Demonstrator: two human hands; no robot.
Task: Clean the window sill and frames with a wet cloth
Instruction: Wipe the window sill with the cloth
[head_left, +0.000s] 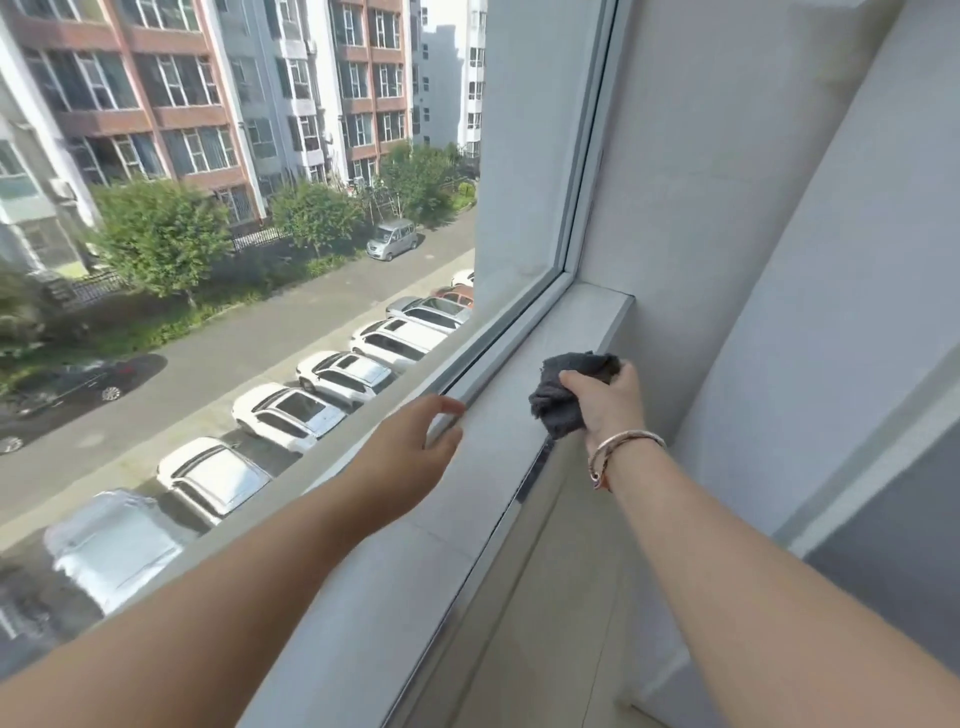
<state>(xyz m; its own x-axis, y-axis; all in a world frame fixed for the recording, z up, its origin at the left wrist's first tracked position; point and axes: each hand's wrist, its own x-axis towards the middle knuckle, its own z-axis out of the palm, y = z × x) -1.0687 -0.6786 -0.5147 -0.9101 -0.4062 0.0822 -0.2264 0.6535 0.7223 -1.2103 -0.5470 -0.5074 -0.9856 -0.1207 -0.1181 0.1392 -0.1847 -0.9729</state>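
Observation:
A pale grey window sill (566, 332) runs from the near left to the far corner, under a white window frame (524, 312). My right hand (605, 402) grips a bunched dark grey cloth (563, 392) above the sill's inner edge, near the right wall. A bracelet is on that wrist. My left hand (410, 457) hovers over the sill with fingers spread, its fingertips at the lower frame rail. It holds nothing.
The vertical frame post (589, 156) meets the sill at the far corner beside a grey side wall (701, 182). A metal strip (511, 512) edges the sill's front. Through the glass lie a street, parked cars and apartment blocks far below.

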